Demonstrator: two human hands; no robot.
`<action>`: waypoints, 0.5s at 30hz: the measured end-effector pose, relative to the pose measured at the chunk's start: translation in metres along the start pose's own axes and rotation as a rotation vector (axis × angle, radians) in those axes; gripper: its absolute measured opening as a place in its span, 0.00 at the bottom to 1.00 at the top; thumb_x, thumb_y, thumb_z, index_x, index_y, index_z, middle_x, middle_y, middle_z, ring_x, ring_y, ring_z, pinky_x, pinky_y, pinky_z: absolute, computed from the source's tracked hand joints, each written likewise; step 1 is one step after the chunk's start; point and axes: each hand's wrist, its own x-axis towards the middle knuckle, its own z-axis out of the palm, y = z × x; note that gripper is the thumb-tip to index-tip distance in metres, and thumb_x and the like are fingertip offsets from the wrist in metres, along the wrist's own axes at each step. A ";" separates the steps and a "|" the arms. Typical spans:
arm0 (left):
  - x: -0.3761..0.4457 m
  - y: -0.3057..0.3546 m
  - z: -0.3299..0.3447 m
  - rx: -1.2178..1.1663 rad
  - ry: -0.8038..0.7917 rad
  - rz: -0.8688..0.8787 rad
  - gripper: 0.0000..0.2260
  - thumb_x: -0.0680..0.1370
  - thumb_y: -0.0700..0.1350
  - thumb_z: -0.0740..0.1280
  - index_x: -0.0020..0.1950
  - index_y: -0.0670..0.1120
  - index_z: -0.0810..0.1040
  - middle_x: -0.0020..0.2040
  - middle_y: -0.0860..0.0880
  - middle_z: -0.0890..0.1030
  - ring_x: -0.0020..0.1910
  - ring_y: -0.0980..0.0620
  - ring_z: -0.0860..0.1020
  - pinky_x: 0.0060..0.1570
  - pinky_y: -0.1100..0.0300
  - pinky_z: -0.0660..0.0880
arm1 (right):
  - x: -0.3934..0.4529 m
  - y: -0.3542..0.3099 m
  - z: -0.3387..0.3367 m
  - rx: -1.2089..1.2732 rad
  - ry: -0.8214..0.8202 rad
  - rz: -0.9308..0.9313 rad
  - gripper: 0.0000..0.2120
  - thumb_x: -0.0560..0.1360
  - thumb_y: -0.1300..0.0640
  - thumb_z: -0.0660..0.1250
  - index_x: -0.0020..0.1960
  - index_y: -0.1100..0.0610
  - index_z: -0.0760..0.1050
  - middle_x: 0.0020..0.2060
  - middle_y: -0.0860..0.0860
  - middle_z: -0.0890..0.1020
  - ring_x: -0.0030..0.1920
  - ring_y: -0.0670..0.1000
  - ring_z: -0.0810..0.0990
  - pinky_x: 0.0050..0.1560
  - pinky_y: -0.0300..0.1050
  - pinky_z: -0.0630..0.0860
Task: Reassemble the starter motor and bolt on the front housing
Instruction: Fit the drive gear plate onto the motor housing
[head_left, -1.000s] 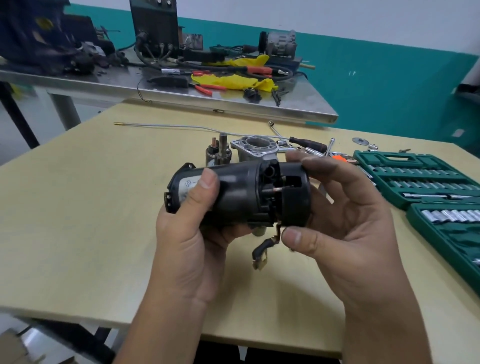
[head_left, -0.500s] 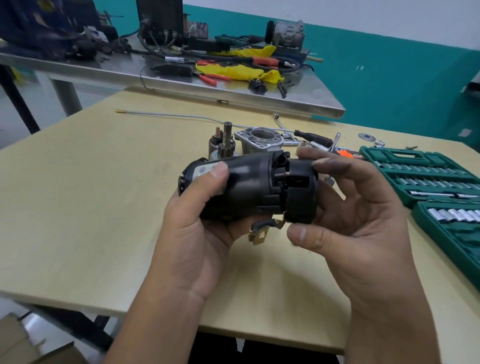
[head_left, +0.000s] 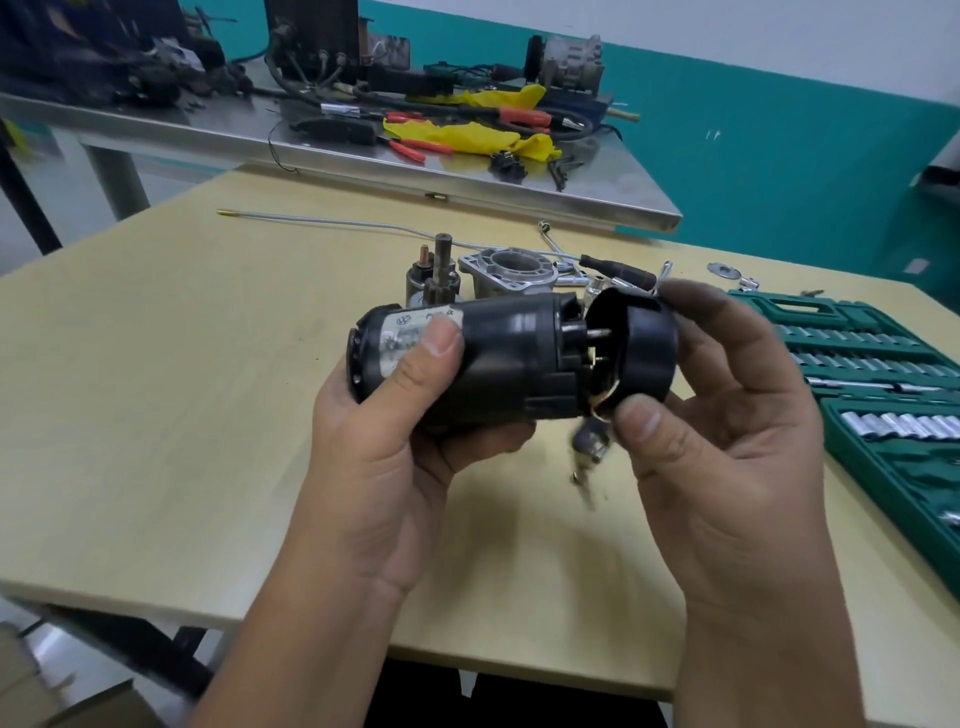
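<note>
Black end cap (head_left: 641, 348), pinched in my right hand (head_left: 727, 431), now sits cocked w/ a gap from the motor body (head_left: 498, 358) my left hand (head_left: 395, 441) grips above the table (head_left: 156, 415); lead (head_left: 589, 452) looks blurred, prob swinging. Needs reseating.

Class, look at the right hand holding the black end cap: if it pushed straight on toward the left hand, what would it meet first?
The right hand carries the end cap, which would likely meet the open end of the motor body gripped by the left hand; a small gap shows between them.
</note>
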 end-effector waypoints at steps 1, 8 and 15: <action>0.001 -0.001 -0.001 -0.007 0.008 -0.016 0.23 0.71 0.54 0.75 0.59 0.40 0.84 0.53 0.38 0.87 0.48 0.38 0.87 0.39 0.48 0.84 | -0.001 0.001 0.000 0.025 0.005 -0.005 0.30 0.68 0.57 0.81 0.67 0.55 0.75 0.63 0.59 0.78 0.56 0.57 0.84 0.52 0.53 0.81; 0.004 0.004 0.001 -0.139 0.032 -0.131 0.25 0.70 0.59 0.73 0.58 0.43 0.88 0.57 0.40 0.87 0.55 0.41 0.86 0.52 0.40 0.83 | -0.004 0.003 -0.003 -0.043 -0.092 -0.103 0.33 0.63 0.67 0.80 0.65 0.54 0.75 0.65 0.59 0.78 0.62 0.58 0.81 0.55 0.55 0.80; 0.003 0.005 0.000 -0.086 -0.099 -0.207 0.25 0.71 0.62 0.72 0.57 0.44 0.88 0.56 0.41 0.87 0.54 0.43 0.86 0.58 0.38 0.80 | 0.003 0.007 0.002 -0.067 -0.154 -0.209 0.35 0.59 0.78 0.76 0.62 0.60 0.72 0.64 0.62 0.78 0.71 0.68 0.73 0.61 0.59 0.77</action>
